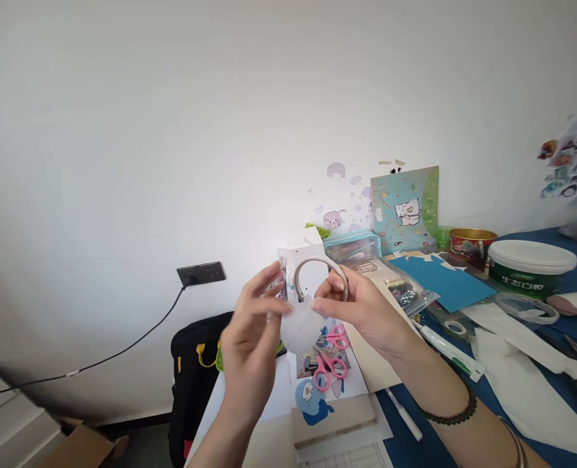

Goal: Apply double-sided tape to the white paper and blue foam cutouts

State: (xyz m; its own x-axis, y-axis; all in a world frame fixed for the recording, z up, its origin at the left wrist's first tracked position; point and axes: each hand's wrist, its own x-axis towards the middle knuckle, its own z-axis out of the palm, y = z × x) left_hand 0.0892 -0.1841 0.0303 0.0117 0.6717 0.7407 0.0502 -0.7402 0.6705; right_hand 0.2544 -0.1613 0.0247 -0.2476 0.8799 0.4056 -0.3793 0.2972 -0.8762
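My left hand (252, 331) and my right hand (359, 311) are raised together in front of me above the desk's left end. Between them I hold a small white cat-head-shaped cutout (300, 328); my left fingertips pinch its left edge. My right hand grips a roll of tape (317, 273), a thin ring standing just above the cutout, with thumb and forefinger at its lower right. A dark bead bracelet circles my right wrist. Pink scissors (332, 364) lie on the desk right below the cutout.
A blue desk (576, 273) carries blue paper (447, 279), a white tub with green label (532, 266), a tin (471, 244), zip bags, white pens (451, 354), white sheets and a wooden block (334, 419). A black bag (193, 374) and a wall socket (201, 274) with cable are at left.
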